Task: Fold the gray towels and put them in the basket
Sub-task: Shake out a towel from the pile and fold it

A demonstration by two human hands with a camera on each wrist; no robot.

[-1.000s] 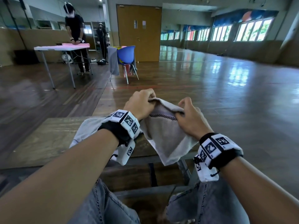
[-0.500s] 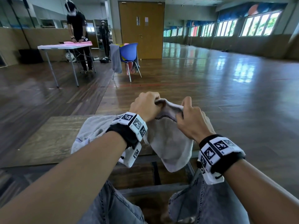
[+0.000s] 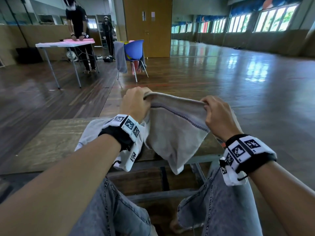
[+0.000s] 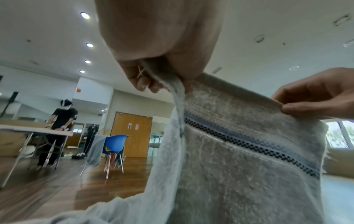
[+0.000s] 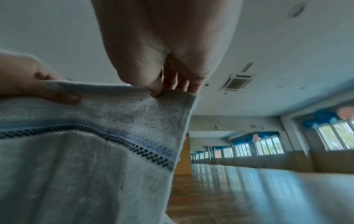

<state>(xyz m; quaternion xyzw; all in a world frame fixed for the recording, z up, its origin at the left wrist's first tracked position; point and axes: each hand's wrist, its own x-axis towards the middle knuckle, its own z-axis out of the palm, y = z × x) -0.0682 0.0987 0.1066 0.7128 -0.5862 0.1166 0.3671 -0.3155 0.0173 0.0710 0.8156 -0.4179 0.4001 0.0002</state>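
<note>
A gray towel (image 3: pixel 175 133) with a dark checkered stripe hangs in the air above the near edge of a low wooden table (image 3: pixel 51 143). My left hand (image 3: pixel 134 103) grips the towel's top edge at the left, fingers curled round a bunched part (image 4: pixel 162 78). My right hand (image 3: pixel 215 113) pinches the same edge near its right corner (image 5: pixel 159 91). The stripe of the gray towel (image 4: pixel 249 145) runs slanting between both hands. The towel's lower part drapes over the table behind my left wrist (image 3: pixel 88 133). No basket is in view.
My knees in jeans (image 3: pixel 221 210) sit below the table's metal frame (image 3: pixel 201 159). Farther off stand a blue chair (image 3: pixel 134 50) with a gray cloth hung on it, a folding table (image 3: pixel 64 44) with pink cloth, and a person in black (image 3: pixel 78 31) working there.
Both hands have risen a little and moved apart along the towel's top edge, stretching it wider between them. The camera has tilted slightly up.
</note>
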